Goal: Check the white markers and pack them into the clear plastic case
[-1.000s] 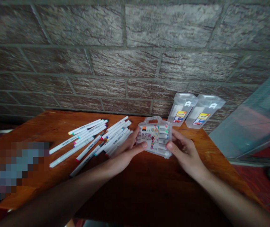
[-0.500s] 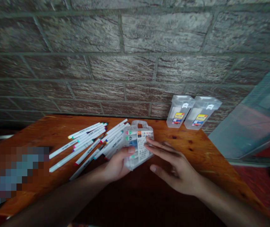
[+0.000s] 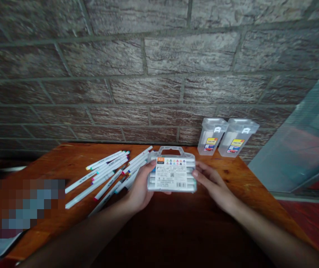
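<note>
A clear plastic marker case (image 3: 171, 173) with a carry handle is held up above the table, its printed label side facing me. Markers lie in rows inside it. My left hand (image 3: 142, 183) grips the case's left side, thumb on the front and fingers behind and below. My right hand (image 3: 212, 182) pinches the right edge, its thumb at the lower front corner. Just left of the case, several white markers (image 3: 106, 181) with coloured ends lie in a loose pile, partly behind my left hand.
Two clear plastic boxes (image 3: 212, 139) with yellow labels stand upright at the back right, near the brick wall (image 3: 162, 89). The wooden table (image 3: 232, 171) runs up to that wall. A translucent panel (image 3: 293, 137) is on the right. A blurred-out object (image 3: 25, 212) lies at the left.
The case has been turned round, so its label back now faces me instead of its picture front. My right hand let go during the turn and has taken hold of the right edge again.
</note>
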Action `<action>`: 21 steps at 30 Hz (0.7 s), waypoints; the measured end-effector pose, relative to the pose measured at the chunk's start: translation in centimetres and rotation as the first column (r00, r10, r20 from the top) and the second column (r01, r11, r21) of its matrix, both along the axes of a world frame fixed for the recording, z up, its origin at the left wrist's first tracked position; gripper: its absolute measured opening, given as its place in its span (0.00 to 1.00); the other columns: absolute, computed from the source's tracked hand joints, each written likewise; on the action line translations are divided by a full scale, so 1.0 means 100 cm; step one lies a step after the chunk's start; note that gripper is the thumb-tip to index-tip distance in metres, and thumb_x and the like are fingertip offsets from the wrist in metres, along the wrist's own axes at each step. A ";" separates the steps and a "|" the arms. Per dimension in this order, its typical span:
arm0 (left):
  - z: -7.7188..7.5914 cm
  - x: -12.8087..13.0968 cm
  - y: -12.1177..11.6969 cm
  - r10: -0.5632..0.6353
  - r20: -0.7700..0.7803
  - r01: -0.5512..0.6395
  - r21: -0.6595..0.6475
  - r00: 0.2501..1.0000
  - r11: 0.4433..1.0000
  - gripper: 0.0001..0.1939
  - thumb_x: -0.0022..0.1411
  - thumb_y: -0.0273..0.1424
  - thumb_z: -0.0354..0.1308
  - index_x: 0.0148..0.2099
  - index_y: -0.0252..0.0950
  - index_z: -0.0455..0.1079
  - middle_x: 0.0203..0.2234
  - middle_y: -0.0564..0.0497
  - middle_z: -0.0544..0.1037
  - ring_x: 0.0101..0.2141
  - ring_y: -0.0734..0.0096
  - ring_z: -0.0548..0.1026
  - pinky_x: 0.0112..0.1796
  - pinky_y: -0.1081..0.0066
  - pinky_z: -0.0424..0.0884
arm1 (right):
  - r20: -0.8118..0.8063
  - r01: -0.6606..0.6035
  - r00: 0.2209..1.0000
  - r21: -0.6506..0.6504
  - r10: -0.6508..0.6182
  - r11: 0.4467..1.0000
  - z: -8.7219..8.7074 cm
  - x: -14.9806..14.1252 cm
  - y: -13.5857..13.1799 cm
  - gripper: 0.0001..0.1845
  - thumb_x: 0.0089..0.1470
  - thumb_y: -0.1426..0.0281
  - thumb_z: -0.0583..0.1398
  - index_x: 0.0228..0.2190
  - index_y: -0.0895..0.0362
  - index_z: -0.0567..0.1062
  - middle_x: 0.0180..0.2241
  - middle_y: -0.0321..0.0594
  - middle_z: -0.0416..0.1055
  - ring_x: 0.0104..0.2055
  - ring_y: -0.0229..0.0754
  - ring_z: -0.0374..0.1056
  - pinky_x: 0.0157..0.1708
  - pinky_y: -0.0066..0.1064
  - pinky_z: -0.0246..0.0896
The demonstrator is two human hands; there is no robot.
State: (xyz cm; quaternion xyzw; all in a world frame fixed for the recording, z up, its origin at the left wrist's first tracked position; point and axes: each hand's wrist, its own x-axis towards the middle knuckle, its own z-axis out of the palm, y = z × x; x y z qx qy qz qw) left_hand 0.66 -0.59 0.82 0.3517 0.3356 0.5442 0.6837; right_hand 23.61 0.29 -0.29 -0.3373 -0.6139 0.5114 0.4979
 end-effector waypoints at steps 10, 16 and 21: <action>-0.007 -0.009 0.009 0.307 -0.484 -0.002 0.533 0.819 0.846 0.20 0.73 0.46 0.54 0.55 0.37 0.71 0.49 0.44 0.80 0.51 0.56 0.76 0.57 0.58 0.71 | 0.090 0.037 0.995 0.129 -0.049 0.991 0.002 0.003 0.004 0.14 0.60 0.61 0.68 0.47 0.52 0.81 0.43 0.41 0.83 0.39 0.44 0.78 0.39 0.34 0.78; -0.009 -0.014 0.007 0.218 -0.570 0.175 0.555 0.792 0.813 0.26 0.74 0.41 0.56 0.70 0.44 0.59 0.64 0.44 0.70 0.62 0.56 0.70 0.64 0.58 0.61 | 0.098 0.138 0.983 0.178 -0.157 0.974 -0.005 0.009 0.012 0.13 0.56 0.64 0.71 0.44 0.49 0.82 0.44 0.38 0.83 0.47 0.47 0.78 0.52 0.38 0.73; -0.009 -0.016 0.002 0.233 -0.610 0.246 0.596 0.757 0.764 0.29 0.73 0.38 0.57 0.72 0.45 0.59 0.68 0.45 0.67 0.65 0.55 0.66 0.66 0.59 0.57 | 0.097 0.174 0.977 0.169 -0.192 0.970 -0.007 0.014 0.011 0.16 0.52 0.66 0.73 0.43 0.49 0.83 0.40 0.37 0.83 0.40 0.45 0.77 0.42 0.34 0.73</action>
